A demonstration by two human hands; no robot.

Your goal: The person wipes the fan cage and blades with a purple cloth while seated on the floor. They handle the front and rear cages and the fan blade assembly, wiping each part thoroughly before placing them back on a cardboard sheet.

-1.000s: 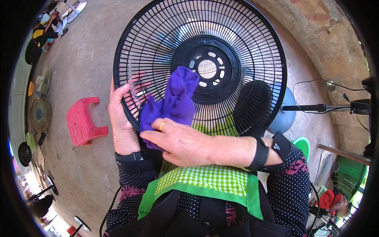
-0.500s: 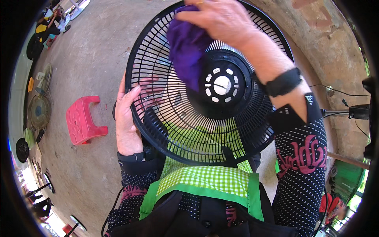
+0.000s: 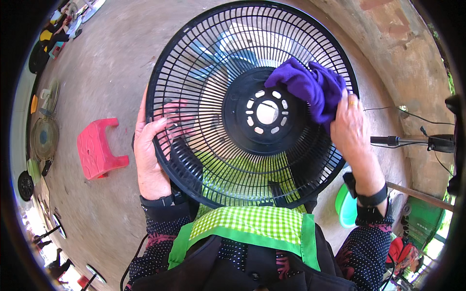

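Observation:
A round black fan grille with a ring of slots at its hub is held up in front of my green checked apron. My left hand grips its left rim, thumb on the near face and fingers behind, showing through the bars. On the right side of the grille, my right hand holds a bunched purple cloth against the bars beside the hub. Blue fan blades show through the upper bars.
A pink plastic stool stands on the concrete floor to the left, with a fan beyond it. To the right are a green basin, a black-and-silver pole and a rough wall. Another person sits far left.
My right hand has swept the purple cloth from the grille's upper left across to its right side. The grille has shifted slightly left, and the green basin and blue blades now show.

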